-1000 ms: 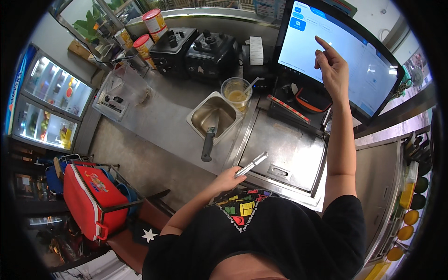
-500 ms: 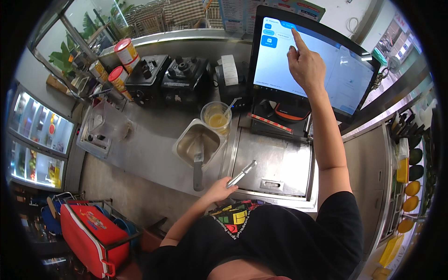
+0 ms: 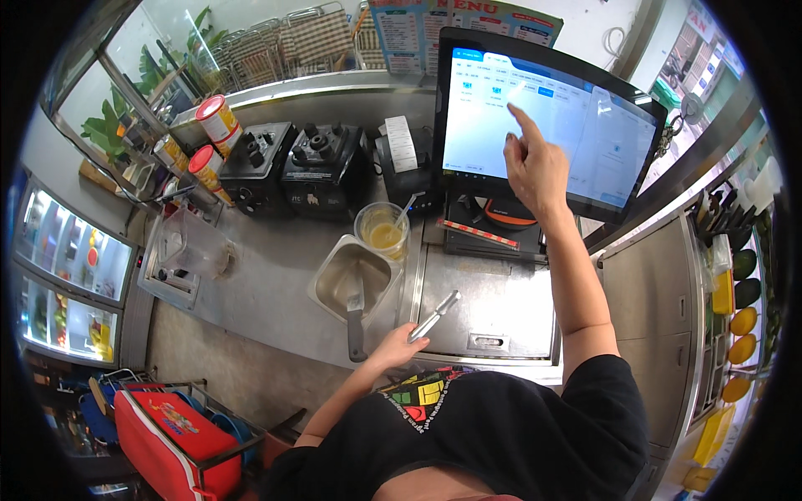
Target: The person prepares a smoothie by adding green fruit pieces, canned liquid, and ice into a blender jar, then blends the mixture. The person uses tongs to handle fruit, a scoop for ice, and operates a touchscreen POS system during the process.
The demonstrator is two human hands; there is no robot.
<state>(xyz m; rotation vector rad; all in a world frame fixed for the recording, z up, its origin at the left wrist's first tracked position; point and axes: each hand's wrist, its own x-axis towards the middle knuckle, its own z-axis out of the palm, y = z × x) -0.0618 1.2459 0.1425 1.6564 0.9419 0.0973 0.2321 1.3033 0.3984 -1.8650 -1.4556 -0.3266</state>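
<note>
My right hand (image 3: 532, 163) is raised to a touchscreen monitor (image 3: 543, 125), index finger stretched out and touching the lit screen, the other fingers curled. My left hand (image 3: 398, 344) rests at the front edge of a steel counter (image 3: 251, 288) and grips a silver metal tool (image 3: 435, 314) that points up and to the right over a steel lid (image 3: 484, 305). Just left of that hand sits a square steel tub (image 3: 353, 280) with a dark-handled utensil (image 3: 355, 321) in it. Behind the tub stands a clear cup of yellow drink (image 3: 383, 230) with a straw.
Two black blender bases (image 3: 292, 167) and a receipt printer (image 3: 401, 154) line the back. Red-lidded cans (image 3: 213, 138) stand at the far left, a clear blender jug (image 3: 196, 250) nearby. A lit drinks fridge (image 3: 71, 292) and red cooler bag (image 3: 171, 438) are at left; fruit (image 3: 739, 317) at right.
My right hand has shifted across the screen, its fingertip now lower and further right on the display. My left hand keeps hold of the metal tool in much the same place. The view has turned.
</note>
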